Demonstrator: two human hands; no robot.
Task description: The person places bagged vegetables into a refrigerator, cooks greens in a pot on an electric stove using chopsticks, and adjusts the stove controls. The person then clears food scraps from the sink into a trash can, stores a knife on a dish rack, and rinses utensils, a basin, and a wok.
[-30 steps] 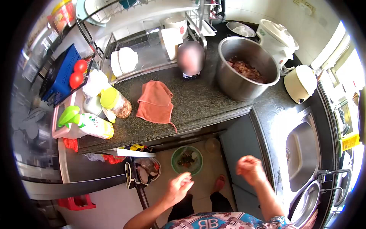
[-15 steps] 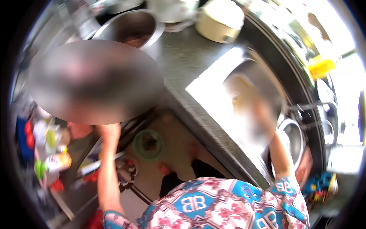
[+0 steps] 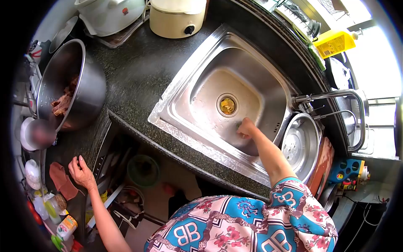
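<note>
Moved farther apart than a second ago, the left hand (image 3: 82,173), fingers loosely spread, is beside the cloth (image 3: 63,180); the right hand (image 3: 247,128), curled, I cannot tell around what, reaches into the sink (image 3: 214,82), near yellow scraps (image 3: 227,106).

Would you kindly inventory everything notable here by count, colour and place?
Counter: 1, dark, middle
Sink: 1, silver, centre
Food scraps: uncounted, yellow, drain
Faucet: 1, silver, right
Metal basin: 1, silver, right
Stockpot: 1, silver, upper left
Meat: uncounted, brown, in stockpot
Slow cooker: 1, cream, top
Lidded cooker: 1, white, top left
Bottle: 1, yellow, by window
Cloth: 1, reddish, left
Spray bottle: 1, white, lower left
Plastic basin: 1, green, floor
Shirt: 1, patterned, bottom
Left hand: 1, bare, near cloth
Right hand: 1, bare, in sink
</note>
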